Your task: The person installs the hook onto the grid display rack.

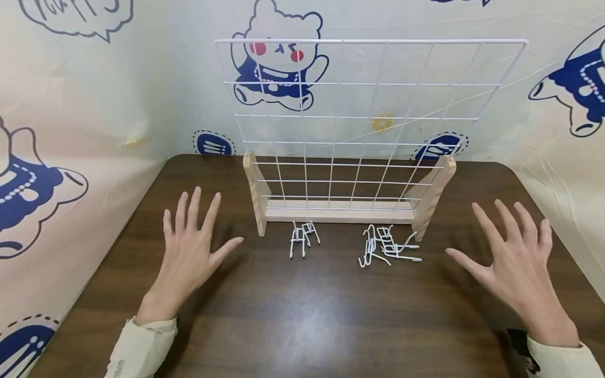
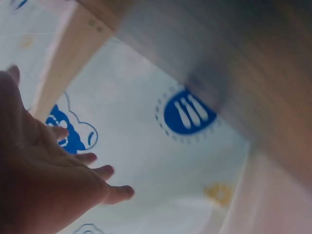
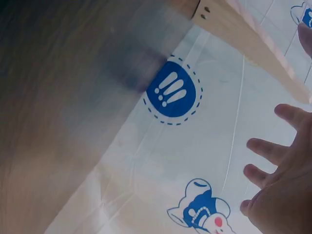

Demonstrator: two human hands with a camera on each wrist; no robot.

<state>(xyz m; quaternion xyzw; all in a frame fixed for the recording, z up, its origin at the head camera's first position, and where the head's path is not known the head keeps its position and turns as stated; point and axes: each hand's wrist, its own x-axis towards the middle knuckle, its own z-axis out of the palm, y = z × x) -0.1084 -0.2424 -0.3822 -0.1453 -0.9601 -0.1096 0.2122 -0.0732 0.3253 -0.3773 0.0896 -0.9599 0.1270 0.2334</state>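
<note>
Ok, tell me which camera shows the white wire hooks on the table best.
The head view: both heaps of white wire hooks lie in plain sight before the grid stand, between the open hands. Neither wrist view shows any hooks, only blurred tabletop, wood and printed backdrop.

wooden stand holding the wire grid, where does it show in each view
Head: the wooden stand sits at the centre of the table, behind the white hooks, between the two open hands.
Left wrist: one wooden upright runs along the upper left, above the left hand.
Right wrist: one wooden upright crosses the upper right, above the right hand.
Shared landmark: the blue dashed-ring badge on the backdrop.
</note>
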